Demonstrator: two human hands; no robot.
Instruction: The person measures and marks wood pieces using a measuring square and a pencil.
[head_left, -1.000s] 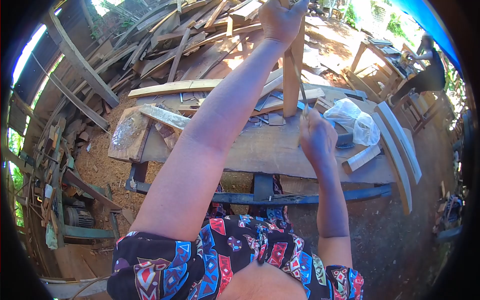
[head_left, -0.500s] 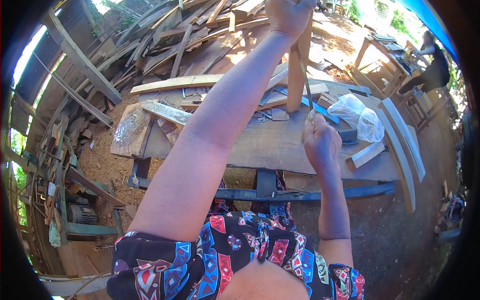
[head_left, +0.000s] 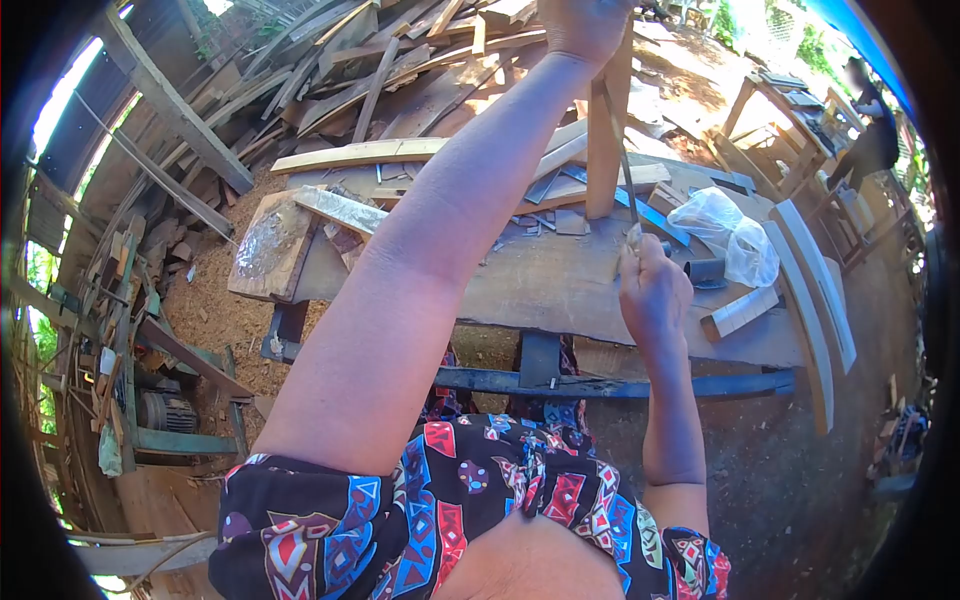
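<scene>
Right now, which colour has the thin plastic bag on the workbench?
The plastic bag is whitish and see-through; the head view shows it.

Bright daylight behind a shaded workbench, seen through a strongly curved wide lens.
Sun floods the ground beyond the bench, washing its upper right to near white, while gaps in the left wall glare as blown-out slits. The bench lies in softer, dimmer light, with pale highlights on the plastic bag and a purplish cast on the forearms. The left hand, cut by the top edge, looks dark; the right hand and thin tool read fairly clearly. The distant person is a dark, soft shape. Straight lines bow towards the black, rounded border, where detail smears.
</scene>
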